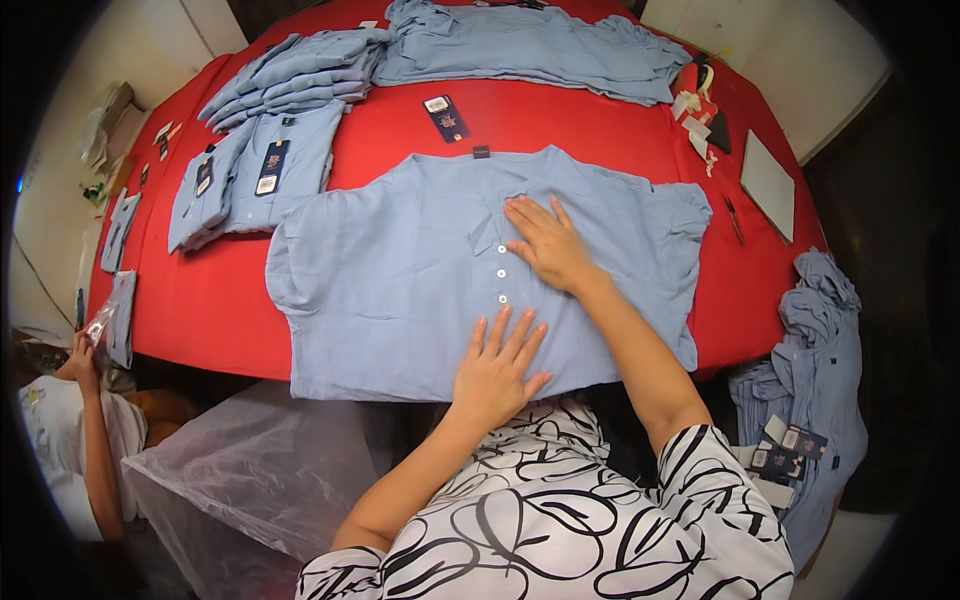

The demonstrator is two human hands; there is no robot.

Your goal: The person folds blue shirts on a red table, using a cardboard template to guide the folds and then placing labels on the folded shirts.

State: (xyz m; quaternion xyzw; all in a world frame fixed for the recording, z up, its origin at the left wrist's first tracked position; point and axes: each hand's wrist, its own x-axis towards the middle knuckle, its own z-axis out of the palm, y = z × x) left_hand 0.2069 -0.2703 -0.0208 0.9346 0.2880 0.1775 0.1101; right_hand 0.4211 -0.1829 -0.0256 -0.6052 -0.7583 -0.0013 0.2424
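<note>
A light blue short-sleeved blouse [400, 250] lies spread on the red-covered table, its neckline toward the far side. Three white buttons run down its front placket. My left hand [497, 370] rests flat near the blouse's lower edge, fingers spread. Farther up, my right hand [550, 245] lies flat on the chest beside the placket, fingers stretched out. Neither hand grips anything. Just beyond the neckline is a dark hang tag [444, 118] on the table.
Folded blue shirts with tags [250, 180] and a stack of folded shirts [300, 75] lie far left. More blue garments [530, 55] cover the back. Blue clothes with tags [810, 370] hang at right. Clear plastic [260, 470] is lower left, near another person's hand [82, 360].
</note>
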